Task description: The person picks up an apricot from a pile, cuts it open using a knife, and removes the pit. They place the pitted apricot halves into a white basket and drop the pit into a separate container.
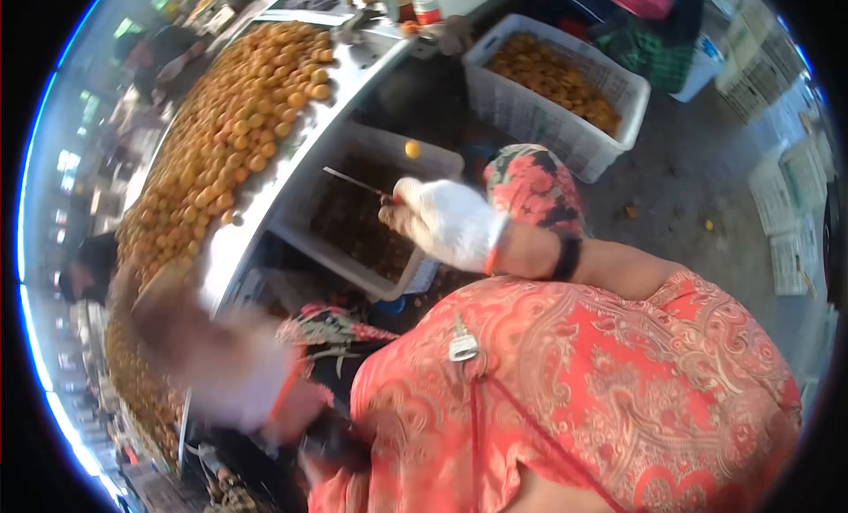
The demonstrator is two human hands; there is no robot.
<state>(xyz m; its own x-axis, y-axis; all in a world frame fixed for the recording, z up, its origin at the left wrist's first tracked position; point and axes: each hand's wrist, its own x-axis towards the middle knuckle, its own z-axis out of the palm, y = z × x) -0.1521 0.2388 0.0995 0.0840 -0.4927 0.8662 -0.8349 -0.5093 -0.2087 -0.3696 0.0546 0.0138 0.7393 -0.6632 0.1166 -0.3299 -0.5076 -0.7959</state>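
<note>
My right hand [442, 220], in a white glove with bare fingertips, is closed on a small knife [353, 181] whose thin blade points to the upper left. Just above it, a yellow-orange fruit [412, 149] appears in mid-air over a white crate [362, 135] with dark contents. My left hand [208, 354], also gloved, is smeared by motion at the edge of the metal table [265, 190], close to a long heap of orange fruit [238, 124]. Its fingers are too blurred to read.
A white crate [548, 106] of orange pieces stands on the floor at the upper right. More white crates [782, 204] are at the far right. A red-and-white container [427, 9] is on the table's far end. Blurred people are beyond the heap.
</note>
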